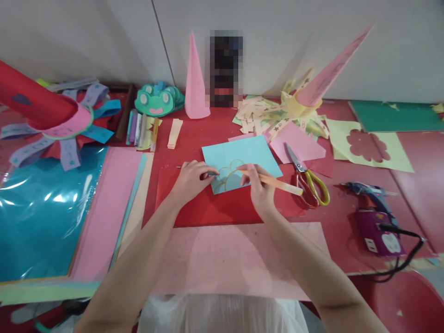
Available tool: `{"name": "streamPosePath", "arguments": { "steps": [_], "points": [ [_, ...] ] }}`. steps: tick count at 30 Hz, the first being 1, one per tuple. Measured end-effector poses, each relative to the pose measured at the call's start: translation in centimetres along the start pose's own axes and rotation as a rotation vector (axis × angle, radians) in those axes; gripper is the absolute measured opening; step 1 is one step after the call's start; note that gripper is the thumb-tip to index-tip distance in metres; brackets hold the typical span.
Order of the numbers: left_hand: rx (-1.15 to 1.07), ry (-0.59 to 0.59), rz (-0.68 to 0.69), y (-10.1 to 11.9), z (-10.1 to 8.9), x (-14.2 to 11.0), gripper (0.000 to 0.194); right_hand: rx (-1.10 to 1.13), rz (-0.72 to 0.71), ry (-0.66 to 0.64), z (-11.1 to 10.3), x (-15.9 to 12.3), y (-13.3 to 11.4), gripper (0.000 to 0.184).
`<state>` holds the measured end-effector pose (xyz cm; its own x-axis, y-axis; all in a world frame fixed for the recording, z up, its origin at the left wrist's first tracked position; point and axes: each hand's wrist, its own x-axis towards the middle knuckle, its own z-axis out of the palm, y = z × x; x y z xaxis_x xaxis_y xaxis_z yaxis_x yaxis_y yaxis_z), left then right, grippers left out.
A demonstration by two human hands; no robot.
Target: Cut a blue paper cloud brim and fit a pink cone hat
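A light blue sheet of paper (253,152) lies tilted on red paper (215,210), bearing a scalloped orange-yellow outline. My right hand (262,189) is closed around an orange-and-white marker (280,183), whose tip meets the drawn line on the sheet. At the sheet's left edge, my left hand (194,178) has its thumb and forefinger brought together, gripping or pressing the paper there. Its other fingers are curled and partly hidden. Scissors (305,178) with red and yellow handles rest just right of the marker, blades apart, partly over pink paper (294,144).
A glue gun (371,192) with a black cord lies right, beside a purple box (379,233). Yellow paper (336,138) has a flower-shaped cutout. Paper strips (253,113), pink cones (196,88), a frog craft (156,99) and markers (137,127) stand behind; coloured sheets (104,203) lie left.
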<state>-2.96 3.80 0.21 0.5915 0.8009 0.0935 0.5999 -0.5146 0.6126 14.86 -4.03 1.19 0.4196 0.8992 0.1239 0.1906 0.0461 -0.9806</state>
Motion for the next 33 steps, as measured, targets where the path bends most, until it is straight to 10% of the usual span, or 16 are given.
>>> {"name": "streamPosePath", "arguments": {
  "steps": [5,33],
  "points": [
    [-0.006,-0.01,0.004,-0.1,0.0,0.1,0.014,0.144,0.112,-0.194,1.5,-0.4,0.9,0.027],
    [-0.003,-0.031,0.007,0.1,0.1,0.1,0.013,-0.267,0.003,-0.194,1.2,-1.2,1.1,0.036]
  ]
}}
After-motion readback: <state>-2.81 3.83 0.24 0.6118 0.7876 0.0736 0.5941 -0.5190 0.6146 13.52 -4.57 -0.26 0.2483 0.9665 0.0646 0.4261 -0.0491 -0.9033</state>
